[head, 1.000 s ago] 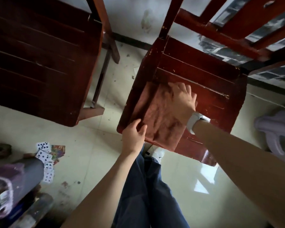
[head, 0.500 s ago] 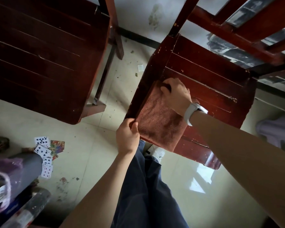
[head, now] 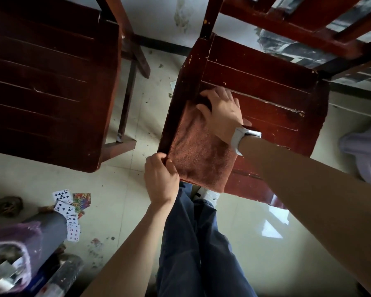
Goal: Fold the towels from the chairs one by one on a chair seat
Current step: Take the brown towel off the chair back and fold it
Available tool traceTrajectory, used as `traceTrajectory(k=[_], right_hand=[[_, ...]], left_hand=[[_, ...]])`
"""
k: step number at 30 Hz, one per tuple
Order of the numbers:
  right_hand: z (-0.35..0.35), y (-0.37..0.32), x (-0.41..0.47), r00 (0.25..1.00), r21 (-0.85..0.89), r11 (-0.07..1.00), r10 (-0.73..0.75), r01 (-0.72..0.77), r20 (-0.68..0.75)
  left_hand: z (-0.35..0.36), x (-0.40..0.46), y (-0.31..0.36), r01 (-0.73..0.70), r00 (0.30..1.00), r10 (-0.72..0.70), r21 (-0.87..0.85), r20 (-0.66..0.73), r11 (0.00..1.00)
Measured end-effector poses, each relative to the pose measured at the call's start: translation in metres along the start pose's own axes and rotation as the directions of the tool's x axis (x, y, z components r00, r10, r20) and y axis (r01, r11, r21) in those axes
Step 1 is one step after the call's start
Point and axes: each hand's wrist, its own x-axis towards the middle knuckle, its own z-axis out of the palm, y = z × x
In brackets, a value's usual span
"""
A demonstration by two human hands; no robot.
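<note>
Lying folded on the near-left part of the right chair seat (head: 266, 82), a rust-brown towel (head: 201, 155) is being shown as a rough rectangle, nap fuzzy and matte against the glossy, chipped dark-red wooden slats. Its near edge is overhanging the seat front slightly. The long axis is being run from the near edge toward the chair back, tilted a little leftward at the far end. The right hand (head: 221, 112) is being laid on the towel's far end, fingers curled over the far-left corner, gripping or pressing cannot be told; a white watch (head: 241, 138) is being worn on that wrist. The left hand (head: 161, 179) is being closed on the towel's near-left corner at the seat's front corner, thumb and fingers pinching the cloth. A second dark wooden chair (head: 51, 82) is being seen to the left, empty-topped slats visible. Playing cards (head: 70, 211) are being scattered on the pale tiled floor (head: 120, 189) nearby.
</note>
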Motion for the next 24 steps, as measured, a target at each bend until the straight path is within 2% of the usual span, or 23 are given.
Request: traceTrajectory(k=[2, 4, 5, 7, 9, 12, 16, 18, 19, 21, 22, 24], right_hand=[[-0.008, 0.001, -0.017, 0.979, -0.049, 0.988, -0.152, 0.147, -0.132], [-0.008, 0.010, -0.042, 0.922, -0.172, 0.947, -0.307, 0.271, -0.236], [-0.004, 0.016, -0.055, 0.905, -0.249, 0.921, -0.358, 0.300, -0.231], [0.009, 0.028, -0.080, 0.922, -0.427, 0.855, -0.372, 0.293, -0.111], [0.023, 0.038, -0.095, 0.958, -0.518, 0.817, -0.288, 0.253, 0.014], [0.040, 0.049, -0.097, 0.967, -0.507, 0.825, -0.240, 0.249, 0.085], [0.046, 0.053, -0.093, 0.965, -0.444, 0.859, -0.254, 0.255, 0.062], [0.040, 0.054, -0.097, 0.959, -0.288, 0.922, -0.281, 0.260, -0.033], [0.036, 0.055, -0.101, 0.962, -0.178, 0.958, -0.248, 0.226, -0.111], [0.029, 0.055, -0.115, 0.974, 0.040, 0.999, -0.020, 0.029, -0.226], [0.026, 0.053, -0.124, 0.963, 0.149, 0.982, 0.146, -0.115, -0.225], [0.025, 0.048, -0.139, 0.887, 0.306, 0.856, 0.456, -0.416, -0.073]], left_hand=[[-0.001, -0.003, 0.002, -0.195, 0.978, 0.204, 0.171, -0.035, 0.966], [0.001, -0.003, 0.005, -0.412, 0.905, 0.424, 0.299, 0.027, 0.861], [0.004, -0.001, 0.007, -0.508, 0.856, 0.511, 0.322, 0.084, 0.799], [0.013, 0.005, 0.008, -0.636, 0.771, 0.604, 0.311, 0.204, 0.707], [0.022, 0.013, 0.006, -0.665, 0.746, 0.594, 0.304, 0.301, 0.682], [0.032, 0.021, -0.005, -0.659, 0.751, 0.559, 0.360, 0.351, 0.660], [0.032, 0.022, -0.003, -0.661, 0.750, 0.555, 0.398, 0.358, 0.636], [0.025, 0.023, 0.005, -0.661, 0.750, 0.551, 0.385, 0.365, 0.644], [0.019, 0.025, 0.010, -0.672, 0.741, 0.569, 0.378, 0.358, 0.637], [0.008, 0.033, 0.020, -0.717, 0.696, 0.629, 0.382, 0.347, 0.583], [0.004, 0.039, 0.027, -0.746, 0.662, 0.661, 0.393, 0.353, 0.537], [0.002, 0.051, 0.047, -0.809, 0.577, 0.705, 0.406, 0.413, 0.425]])
